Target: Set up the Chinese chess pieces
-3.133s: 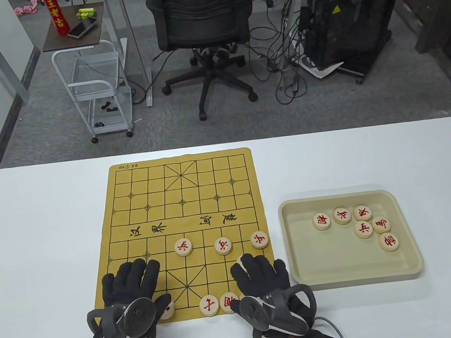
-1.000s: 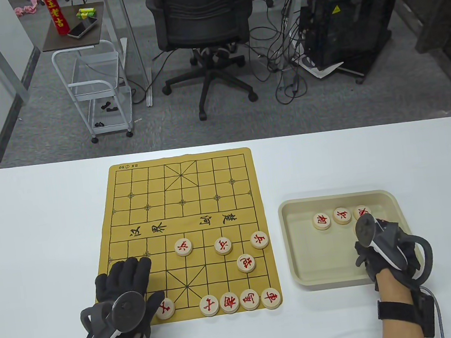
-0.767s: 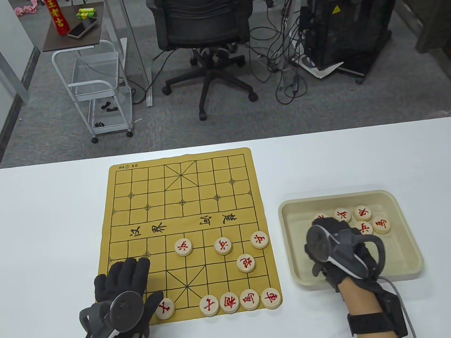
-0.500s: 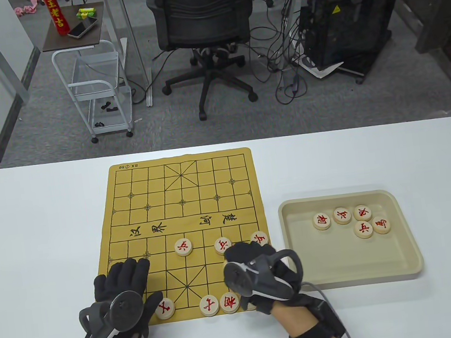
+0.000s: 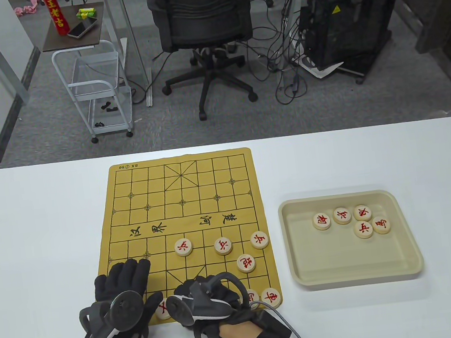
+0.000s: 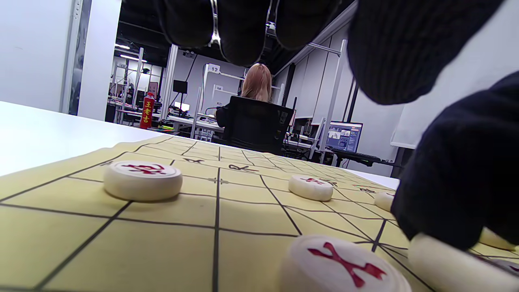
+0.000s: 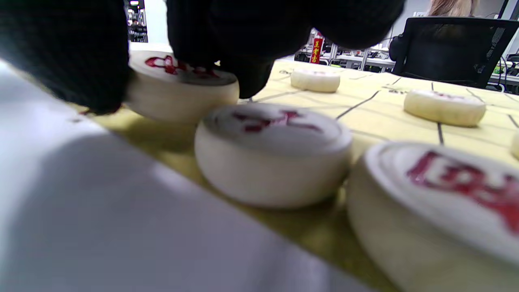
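In the table view, the left hand (image 5: 123, 286) lies flat with its fingers spread on the near left corner of the chessboard mat (image 5: 181, 207). Just right of its thumb a round wooden piece (image 5: 163, 308) peeks out in the near row. The right hand (image 5: 204, 299) is directly beside the left one, bent over the middle of the near row, and from above it is not possible to tell what its fingers do. To its right, two more near-row pieces show, one half covered (image 5: 251, 296) and one at the mat's corner (image 5: 272, 297). Beyond the right hand stands a single piece (image 5: 246, 263), and farther away three soldier pieces (image 5: 222, 246) in one row. Well to the right of both hands, the beige tray (image 5: 406, 233) has five pieces (image 5: 363, 229) in its far part.

In the left wrist view, the fingers (image 6: 243, 28) hang open over the mat and hold nothing. A piece with a red mark (image 6: 342, 265) lies just below them, and the right hand's dark glove (image 6: 462, 170) presses on another piece (image 6: 450, 263) at the right.

In the right wrist view, the fingertips (image 7: 243, 69) and thumb pinch a red-lettered piece (image 7: 182, 87), which sits at the mat's near edge. Two neighbouring pieces (image 7: 273, 152) follow to its right, close together.
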The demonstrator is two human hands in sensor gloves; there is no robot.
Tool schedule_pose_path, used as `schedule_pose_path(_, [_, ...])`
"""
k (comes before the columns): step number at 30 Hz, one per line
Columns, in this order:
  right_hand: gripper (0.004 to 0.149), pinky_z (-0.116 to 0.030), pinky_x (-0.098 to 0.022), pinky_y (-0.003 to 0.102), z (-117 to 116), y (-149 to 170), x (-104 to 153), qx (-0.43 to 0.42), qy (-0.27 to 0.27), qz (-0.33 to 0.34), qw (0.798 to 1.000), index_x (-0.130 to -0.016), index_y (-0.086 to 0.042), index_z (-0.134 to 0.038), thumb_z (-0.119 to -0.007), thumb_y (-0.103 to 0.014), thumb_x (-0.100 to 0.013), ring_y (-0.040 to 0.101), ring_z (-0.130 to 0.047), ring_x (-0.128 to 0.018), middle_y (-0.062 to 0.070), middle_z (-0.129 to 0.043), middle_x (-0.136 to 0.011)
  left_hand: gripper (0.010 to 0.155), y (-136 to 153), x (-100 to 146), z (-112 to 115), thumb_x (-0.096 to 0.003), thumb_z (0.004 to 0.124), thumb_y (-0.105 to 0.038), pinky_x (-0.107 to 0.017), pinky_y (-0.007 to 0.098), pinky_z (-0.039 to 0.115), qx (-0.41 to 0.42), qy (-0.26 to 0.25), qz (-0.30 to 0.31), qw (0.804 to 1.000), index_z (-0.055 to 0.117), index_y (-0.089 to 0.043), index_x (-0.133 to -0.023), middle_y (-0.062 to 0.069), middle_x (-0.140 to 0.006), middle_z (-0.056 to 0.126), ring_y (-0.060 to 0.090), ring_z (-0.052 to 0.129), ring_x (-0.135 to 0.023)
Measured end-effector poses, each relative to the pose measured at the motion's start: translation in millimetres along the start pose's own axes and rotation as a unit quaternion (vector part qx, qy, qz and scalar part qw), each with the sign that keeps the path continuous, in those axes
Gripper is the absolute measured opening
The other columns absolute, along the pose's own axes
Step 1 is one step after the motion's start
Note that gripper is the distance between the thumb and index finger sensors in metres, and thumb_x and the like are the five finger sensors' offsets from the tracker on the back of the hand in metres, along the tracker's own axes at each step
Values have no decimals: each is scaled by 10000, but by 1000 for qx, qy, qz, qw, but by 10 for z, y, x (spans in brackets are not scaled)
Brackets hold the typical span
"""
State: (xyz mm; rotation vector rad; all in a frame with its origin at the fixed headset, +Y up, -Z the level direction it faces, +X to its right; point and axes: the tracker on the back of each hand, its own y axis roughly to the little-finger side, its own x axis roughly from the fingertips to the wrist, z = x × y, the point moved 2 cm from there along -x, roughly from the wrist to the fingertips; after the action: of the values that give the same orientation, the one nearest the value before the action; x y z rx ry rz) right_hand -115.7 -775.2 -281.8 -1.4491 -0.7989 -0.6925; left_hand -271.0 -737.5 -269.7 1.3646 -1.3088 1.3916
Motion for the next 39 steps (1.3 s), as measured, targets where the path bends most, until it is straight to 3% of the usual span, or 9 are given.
schedule_pose_path(5, [633,-836,-485,369,-15,21,7,-12,-30,-5,999,-907,-294,-769,-982,-529,-359,106,-939,-593,33,-849,-963,843,-7,2,9,-381,825,-563,-736,743,379,-3,2,1,1000,455,-307,-1095,127,-1185,537,488,544,-1099])
schedule_pose_path(9, [640,-810,-522,390,210,352,115,-84,3,-38,996,-965,-298,-751,-945,-521,-397,163,-917,-710,54,-787,-1032,844,-15,4,15,-381,825,-563,-736,742,380,-5,5,3,1000,455,-307,-1095,134,-1183,538,486,546,-1099])
schedule_pose_path(14, [615,-792,-548,409,596,1273,367,-60,72,-177,980,-981,-305,-747,-944,-471,-423,194,-899,-763,60,-758,-1060,842,-18,0,18,-381,826,-563,-736,742,380,-5,4,3,1000,457,-308,-1094,134,-1184,537,487,545,-1099])
schedule_pose_path(17, [619,-782,-558,420,713,2034,541,-31,78,-292,953,-997,-278,-743,-946,-443,-436,220,-881,-799,73,-737,-1077,841,-24,-1,20,-382,825,-563,-736,743,379,-8,5,4,1000,457,-308,-1095,134,-1184,536,486,543,-1101])
schedule_pose_path(18, [606,-781,-557,424,722,2157,566,-21,76,-311,947,-997,-277,-744,-945,-423,-444,223,-880,-801,73,-737,-1076,843,-27,-1,22,-382,826,-563,-735,743,381,-8,4,4,1000,457,-306,-1095,135,-1184,536,488,546,-1098])
schedule_pose_path(23, [596,-772,-580,437,520,2912,663,56,-26,-394,917,-1004,-283,-747,-949,-383,-453,239,-858,-844,56,-718,-1098,842,-47,1,33,-382,825,-563,-736,743,380,-11,5,5,1000,458,-308,-1095,134,-1185,536,487,544,-1099])
schedule_pose_path(29, [576,-766,-594,436,209,3195,640,87,-82,-415,902,-982,-291,-771,-957,-380,-445,228,-851,-854,22,-723,-1097,843,-44,4,30,-381,825,-564,-736,743,379,-9,4,7,1000,457,-307,-1096,137,-1185,532,489,542,-1099])
schedule_pose_path(34, [560,-768,-592,428,-13,3311,597,82,-112,-412,901,-963,-293,-782,-960,-388,-440,220,-853,-849,13,-734,-1088,842,-50,2,43,-382,824,-565,-735,742,381,-10,8,8,1000,458,-306,-1095,131,-1186,532,489,542,-1098])
schedule_pose_path(39, [571,-784,-548,380,-67,3385,573,63,-107,-418,900,-942,-306,-756,-968,-414,-422,196,-866,-822,20,-741,-1077,844,-53,0,50,-382,824,-565,-734,743,381,-10,11,7,1000,457,-305,-1096,132,-1186,530,490,540,-1099])
